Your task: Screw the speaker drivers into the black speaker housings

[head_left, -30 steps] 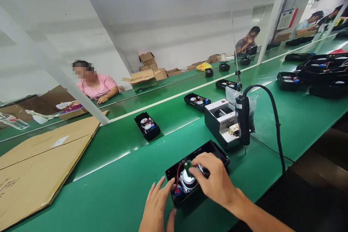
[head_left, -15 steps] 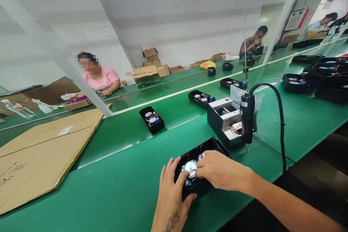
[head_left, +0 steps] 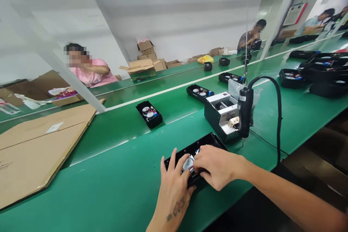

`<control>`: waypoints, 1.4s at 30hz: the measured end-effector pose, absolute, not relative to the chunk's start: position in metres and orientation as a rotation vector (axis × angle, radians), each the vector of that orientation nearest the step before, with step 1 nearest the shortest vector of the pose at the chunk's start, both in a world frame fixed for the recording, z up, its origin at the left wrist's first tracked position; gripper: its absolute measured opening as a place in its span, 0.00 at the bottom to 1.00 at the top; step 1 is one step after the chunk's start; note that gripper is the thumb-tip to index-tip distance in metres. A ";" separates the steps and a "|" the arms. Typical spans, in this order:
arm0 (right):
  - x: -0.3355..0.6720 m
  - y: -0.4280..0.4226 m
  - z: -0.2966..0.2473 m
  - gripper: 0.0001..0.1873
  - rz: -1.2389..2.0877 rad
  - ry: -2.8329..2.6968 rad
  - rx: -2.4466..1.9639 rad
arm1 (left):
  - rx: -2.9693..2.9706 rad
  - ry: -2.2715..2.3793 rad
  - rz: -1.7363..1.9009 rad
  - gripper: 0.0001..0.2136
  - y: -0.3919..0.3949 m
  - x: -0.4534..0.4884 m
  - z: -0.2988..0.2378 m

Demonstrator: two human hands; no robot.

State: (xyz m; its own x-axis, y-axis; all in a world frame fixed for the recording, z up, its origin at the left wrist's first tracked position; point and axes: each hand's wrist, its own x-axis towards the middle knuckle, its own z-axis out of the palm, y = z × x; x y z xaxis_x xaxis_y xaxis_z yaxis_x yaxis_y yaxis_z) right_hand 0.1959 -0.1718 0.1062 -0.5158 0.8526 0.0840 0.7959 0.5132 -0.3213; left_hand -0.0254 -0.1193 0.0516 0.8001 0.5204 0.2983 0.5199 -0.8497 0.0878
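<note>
Head view: at the near edge of the green table [head_left: 114,185], a person leans over an open black speaker case [head_left: 190,149], which lies directly in front of them, probably so both hands can reach into it. A round, silver-centred speaker driver [head_left: 188,163] shows between the hands, seated inside the case. The left hand [head_left: 174,185] curls around the case's left end, its fingers [head_left: 179,163] spread beside the driver, apparently to steady the case. The right hand [head_left: 217,166] arches over the middle with its fingertips hidden, so I cannot tell whether either grip is closed on anything. To the right, almost beside the case, sits a white-and-black screw feeder [head_left: 221,116], with a corded electric screwdriver [head_left: 245,112] hanging next to it, likely placed there to be within easy reach. Farther along the table, other black speaker cases [head_left: 149,114] sit spaced out in a line, each kept apart, while a flattened cardboard sheet [head_left: 40,145] lies to the left.
</note>
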 end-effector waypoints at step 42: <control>0.202 -0.117 0.127 0.16 0.555 -2.551 -1.496 | 2.221 0.911 0.083 0.12 -0.048 -0.005 0.108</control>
